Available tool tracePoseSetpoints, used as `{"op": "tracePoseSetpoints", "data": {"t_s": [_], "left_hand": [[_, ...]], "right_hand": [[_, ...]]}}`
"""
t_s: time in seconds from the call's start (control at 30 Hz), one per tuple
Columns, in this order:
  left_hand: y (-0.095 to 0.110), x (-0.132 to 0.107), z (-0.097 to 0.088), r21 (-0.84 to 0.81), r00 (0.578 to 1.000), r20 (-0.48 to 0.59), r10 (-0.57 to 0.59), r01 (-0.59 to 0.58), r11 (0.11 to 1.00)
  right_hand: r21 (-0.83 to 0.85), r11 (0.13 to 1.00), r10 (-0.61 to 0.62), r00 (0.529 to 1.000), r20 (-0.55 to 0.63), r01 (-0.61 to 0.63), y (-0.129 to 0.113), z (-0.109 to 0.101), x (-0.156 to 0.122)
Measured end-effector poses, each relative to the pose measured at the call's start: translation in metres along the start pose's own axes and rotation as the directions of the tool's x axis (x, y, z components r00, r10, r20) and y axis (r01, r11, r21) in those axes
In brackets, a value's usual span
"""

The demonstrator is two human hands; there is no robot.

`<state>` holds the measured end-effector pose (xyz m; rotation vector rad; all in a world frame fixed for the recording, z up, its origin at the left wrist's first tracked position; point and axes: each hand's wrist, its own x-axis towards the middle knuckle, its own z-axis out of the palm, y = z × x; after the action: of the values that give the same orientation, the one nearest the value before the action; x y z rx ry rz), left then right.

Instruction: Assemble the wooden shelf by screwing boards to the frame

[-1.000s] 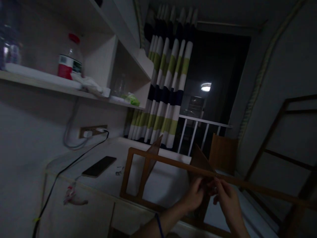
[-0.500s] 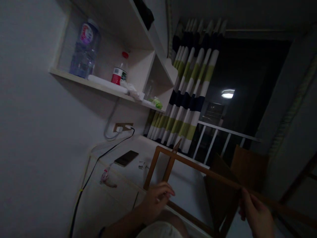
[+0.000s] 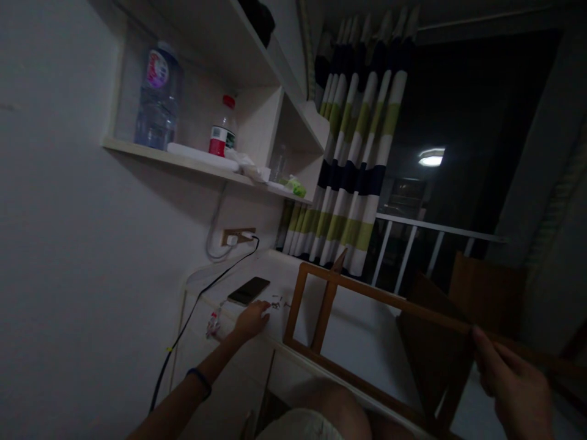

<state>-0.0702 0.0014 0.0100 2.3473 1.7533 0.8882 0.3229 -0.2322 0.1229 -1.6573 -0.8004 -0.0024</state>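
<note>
Left hand (image 3: 252, 319) moved to screws (image 3: 276, 302); right hand (image 3: 513, 385) grips frame (image 3: 367, 292).

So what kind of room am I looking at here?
Probably a small bedroom or dorm room at night: a white desk with a phone charging on it, a wall shelf holding water bottles, and a striped curtain beside a dark window.

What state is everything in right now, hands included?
Left hand: stretched out, fingertips at the small screws.
Right hand: gripping the wooden frame.
Wooden frame: standing on the desk.
Phone: flat, screen dark.
Charger: plugged in.
Curtain: drawn aside.
</note>
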Motion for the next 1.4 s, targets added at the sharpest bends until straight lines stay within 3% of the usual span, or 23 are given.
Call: {"op": "tracePoseSetpoints", "data": {"t_s": [0.17, 0.37, 0.7, 0.87, 0.97, 1.1, 1.2, 1.3, 1.4], "left_hand": [[0.009, 0.018, 0.019, 0.081, 0.999, 0.018, 0.027, -0.028, 0.996], [0.006, 0.031, 0.024, 0.139, 0.997, 0.034, 0.063, -0.068, 0.988], [0.004, 0.044, 0.03, 0.186, 0.995, 0.051, 0.083, -0.091, 0.978], [0.006, 0.042, 0.025, 0.193, 0.995, 0.081, 0.063, -0.078, 0.978], [0.011, 0.03, 0.011, 0.187, 0.998, 0.051, 0.038, -0.047, 0.981], [0.015, -0.004, -0.015, 0.135, 0.998, -0.064, -0.024, 0.033, 0.99], [0.018, -0.041, -0.024, -0.095, 0.973, -0.203, -0.108, 0.09, 0.991], [0.037, -0.074, -0.02, -0.321, 0.983, -0.17, -0.064, 0.007, 0.947], [0.074, -0.096, -0.015, -0.434, 0.993, -0.117, 0.034, -0.081, 0.897]], "right_hand": [[0.112, 0.99, 0.083, 0.997, -0.005, -0.081, -0.001, 0.005, 0.002], [0.25, 0.964, 0.104, 0.994, -0.023, -0.095, -0.003, 0.011, 0.005], [0.335, 0.942, 0.021, 0.998, -0.061, 0.001, 0.006, 0.018, 0.009], [0.277, 0.959, -0.071, 0.996, 0.055, 0.053, 0.002, 0.015, 0.009], [0.335, 0.937, -0.159, 0.974, 0.159, 0.099, -0.005, 0.012, 0.007], [0.407, 0.906, -0.176, 0.977, 0.12, 0.113, -0.002, 0.003, 0.004], [0.196, 0.969, -0.181, 0.973, 0.143, 0.151, 0.025, -0.005, -0.003], [0.047, 0.99, -0.141, 0.965, 0.223, 0.134, 0.064, -0.005, -0.01], [-0.093, 0.984, -0.124, 0.953, 0.275, 0.155, 0.09, 0.003, -0.013]]}}
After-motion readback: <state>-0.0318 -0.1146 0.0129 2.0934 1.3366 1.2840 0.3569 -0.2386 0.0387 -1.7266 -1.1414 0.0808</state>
